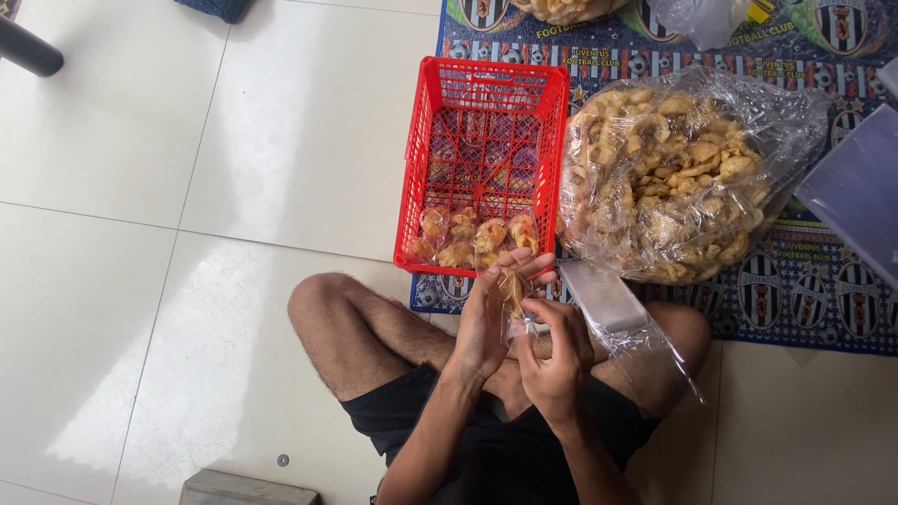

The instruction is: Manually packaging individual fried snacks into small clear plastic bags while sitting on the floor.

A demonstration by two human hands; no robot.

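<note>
1. The person sits cross-legged on the white tile floor (140, 281), and both hands are in front of the body, above the lap.
2. The left hand (486, 323) is raised with the palm turned to the right. Its fingers are half closed around a small clear packet (513, 297) that has pale brown crackers inside; the fingertips (535, 271) reach over the top of the packet.
3. The right hand (558, 360) is just below and to the right of the left one. Its thumb and first fingers pinch the lower part of the same packet, and the other fingers are curled in.
4. So the packet is held between both hands, in the air, just in front of the near edge of the red plastic crate (486, 168).
5. The crate stands on the left edge of a patterned mat (804, 290), partly over the tile floor. In its near end lies a row of small filled cracker packets (472, 238); the far end of the crate shows only its grid bottom.
6. Just to the right of the crate, touching it, there is a big clear bag (673, 178), open and full of loose pale crackers. It lies on the mat.
7. A stack of empty clear sleeves (622, 313) rests on the person's right knee, near the right hand.
</note>
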